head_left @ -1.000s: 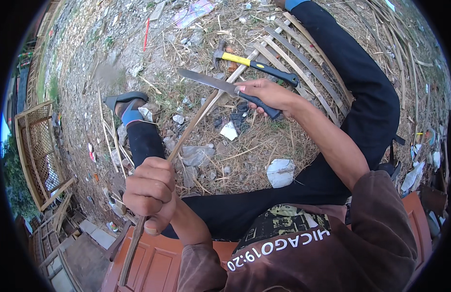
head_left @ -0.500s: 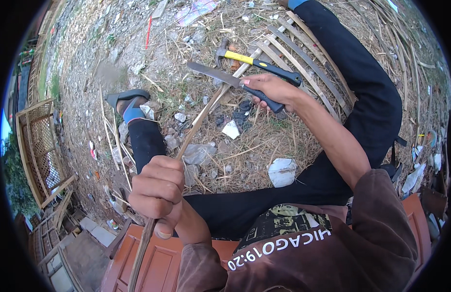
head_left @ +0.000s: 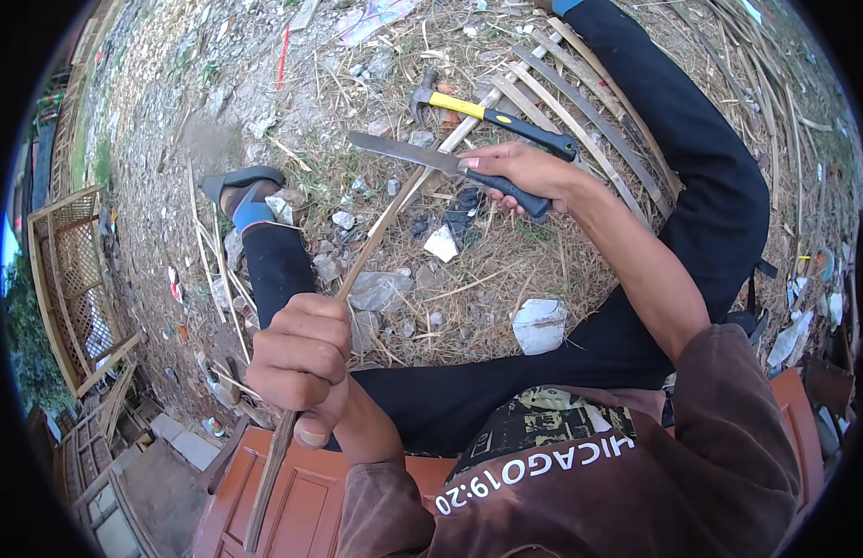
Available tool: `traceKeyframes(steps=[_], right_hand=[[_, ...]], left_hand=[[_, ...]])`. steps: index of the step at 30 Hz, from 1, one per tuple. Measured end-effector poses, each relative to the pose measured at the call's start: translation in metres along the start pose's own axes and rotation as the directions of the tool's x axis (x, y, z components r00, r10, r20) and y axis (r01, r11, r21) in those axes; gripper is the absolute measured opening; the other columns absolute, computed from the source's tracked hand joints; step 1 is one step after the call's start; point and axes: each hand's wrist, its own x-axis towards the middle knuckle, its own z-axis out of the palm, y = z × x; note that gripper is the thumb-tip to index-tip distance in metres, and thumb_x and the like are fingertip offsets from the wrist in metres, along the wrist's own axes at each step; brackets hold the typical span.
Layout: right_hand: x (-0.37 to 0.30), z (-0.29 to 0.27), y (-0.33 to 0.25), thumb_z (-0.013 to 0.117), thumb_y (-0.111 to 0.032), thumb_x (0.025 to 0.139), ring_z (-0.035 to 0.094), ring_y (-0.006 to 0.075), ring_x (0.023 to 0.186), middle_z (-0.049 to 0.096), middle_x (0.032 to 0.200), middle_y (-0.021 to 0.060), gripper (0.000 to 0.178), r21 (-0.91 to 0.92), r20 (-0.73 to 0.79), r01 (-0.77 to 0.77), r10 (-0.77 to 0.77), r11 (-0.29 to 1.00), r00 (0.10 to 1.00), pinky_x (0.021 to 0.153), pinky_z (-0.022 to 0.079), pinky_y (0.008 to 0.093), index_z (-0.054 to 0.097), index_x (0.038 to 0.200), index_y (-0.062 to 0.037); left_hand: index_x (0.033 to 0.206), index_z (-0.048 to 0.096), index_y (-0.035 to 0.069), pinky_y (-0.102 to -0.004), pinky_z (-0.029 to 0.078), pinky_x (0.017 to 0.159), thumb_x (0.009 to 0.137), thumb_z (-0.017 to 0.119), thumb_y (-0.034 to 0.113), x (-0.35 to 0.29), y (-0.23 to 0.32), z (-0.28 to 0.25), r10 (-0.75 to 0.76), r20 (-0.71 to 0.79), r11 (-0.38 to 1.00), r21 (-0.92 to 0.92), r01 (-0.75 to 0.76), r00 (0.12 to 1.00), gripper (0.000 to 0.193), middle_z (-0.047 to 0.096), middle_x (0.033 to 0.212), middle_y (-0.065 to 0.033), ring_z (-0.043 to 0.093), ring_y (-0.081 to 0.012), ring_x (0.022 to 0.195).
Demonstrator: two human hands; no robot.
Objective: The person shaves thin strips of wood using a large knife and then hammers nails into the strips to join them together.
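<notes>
My left hand (head_left: 301,358) is closed in a fist around a thin wooden strip (head_left: 375,237). The strip slants away from me, its near end sticking out below the fist and its far part reaching the knife. In my right hand (head_left: 520,174) is a knife (head_left: 403,152) with a long flat blade and a black handle, its tip toward the left. The blade lies across the strip's far part; whether it cuts into the wood I cannot tell. Just beyond my right hand, a claw hammer (head_left: 478,110) with a yellow and black handle rests on the wooden strips.
Several wooden strips (head_left: 589,121) lie side by side inside my right leg (head_left: 701,139). Stones, dry grass and a white chunk (head_left: 540,327) cover the ground between my legs. A lattice panel (head_left: 73,279) stands at the left. Beneath me is a reddish-brown panelled board (head_left: 292,498).
The knife has turned slightly, its tip moving left and nearer to me. The strip's near end has shifted a little, now showing fully above the lower edge. My left hand stays nearly in place.
</notes>
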Motion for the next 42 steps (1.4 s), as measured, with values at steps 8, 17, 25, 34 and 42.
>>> traceKeyframes(steps=[8,17,25,34,42], right_hand=[[-0.016,0.015,-0.006,0.049,-0.031,0.104,0.048,0.0016,0.050,0.049,0.067,-0.0048,0.042,0.068,0.149,-0.010,-0.001,0.998,0.989,0.042,0.043,0.0175,0.050,0.141,-0.0108],[-0.011,0.016,-0.001,0.048,-0.030,0.105,0.047,0.0020,0.051,0.049,0.066,-0.0056,0.043,-0.025,-0.046,0.008,-0.009,1.000,0.999,0.042,0.041,0.0185,0.049,0.144,-0.0134],[-0.005,0.010,0.004,0.048,-0.028,0.105,0.046,0.0026,0.049,0.050,0.066,-0.0045,0.043,-0.032,-0.041,0.031,-0.032,0.999,0.999,0.042,0.041,0.0192,0.048,0.144,-0.0111],[-0.024,0.029,-0.015,0.049,-0.028,0.105,0.045,0.0023,0.046,0.049,0.063,-0.0051,0.044,-0.010,0.223,0.040,-0.037,0.999,0.974,0.040,0.038,0.0175,0.047,0.145,-0.0104],[-0.013,0.020,-0.010,0.051,-0.032,0.103,0.049,0.0034,0.050,0.051,0.066,-0.0035,0.043,-0.086,0.051,0.063,-0.059,0.994,0.997,0.041,0.041,0.0200,0.054,0.139,-0.0087]], left_hand=[[0.055,0.027,0.015,-0.0237,0.016,0.037,0.096,0.058,0.043,0.002,0.000,0.004,-0.004,-0.007,1.000,0.002,0.004,1.000,0.059,0.027,0.040,0.0059,0.021,-0.0065,0.032],[0.055,0.027,0.014,-0.0231,0.016,0.037,0.096,0.058,0.043,0.002,0.000,0.006,-0.007,-0.003,1.000,0.002,0.007,1.000,0.059,0.027,0.040,0.0060,0.022,-0.0064,0.032],[0.055,0.028,0.014,-0.0232,0.016,0.037,0.096,0.058,0.042,0.000,-0.001,0.008,-0.016,-0.005,1.000,0.012,0.016,1.000,0.059,0.028,0.040,0.0058,0.022,-0.0063,0.032],[0.054,0.027,0.014,-0.0236,0.016,0.037,0.096,0.059,0.042,-0.003,-0.001,0.007,-0.024,-0.004,1.000,0.011,0.024,1.000,0.060,0.029,0.040,0.0056,0.022,-0.0065,0.031],[0.054,0.027,0.014,-0.0235,0.018,0.036,0.096,0.058,0.042,0.001,-0.002,0.011,-0.018,0.032,1.000,0.022,0.018,0.999,0.059,0.029,0.040,0.0058,0.023,-0.0067,0.032]])
